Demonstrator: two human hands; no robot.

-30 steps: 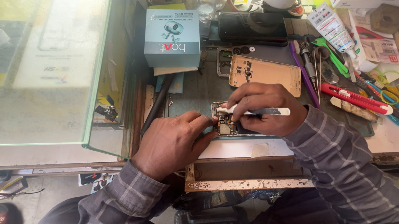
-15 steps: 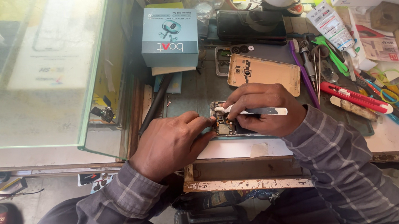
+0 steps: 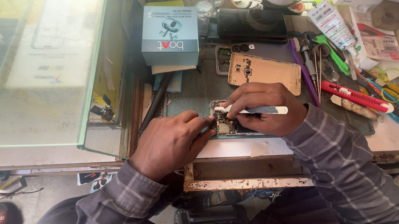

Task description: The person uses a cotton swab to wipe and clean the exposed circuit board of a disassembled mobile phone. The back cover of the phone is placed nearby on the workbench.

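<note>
Frame centre: left hand (image 3: 173, 139) presses fingertips on the opened phone (image 3: 226, 122) lying flat on the worktop (image 3: 230, 147), steadying it. Right hand (image 3: 267, 109), grip pinching a white pen-like tool (image 3: 255, 110), tip at the board. Gold back cover (image 3: 264, 70) set aside above.

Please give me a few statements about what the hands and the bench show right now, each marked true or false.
1. The right hand holds a slim white tool over the opened phone. True.
2. The left hand rests in the lap. False: its fingertips touch the opened phone's edge.
3. A gold back cover lies on the bench beyond the hands. True.
4. The red-handled cutter is gripped in the left hand. False: it lies untouched, right of the hands.
5. A blue-grey box stands near the glass case. True.
</note>
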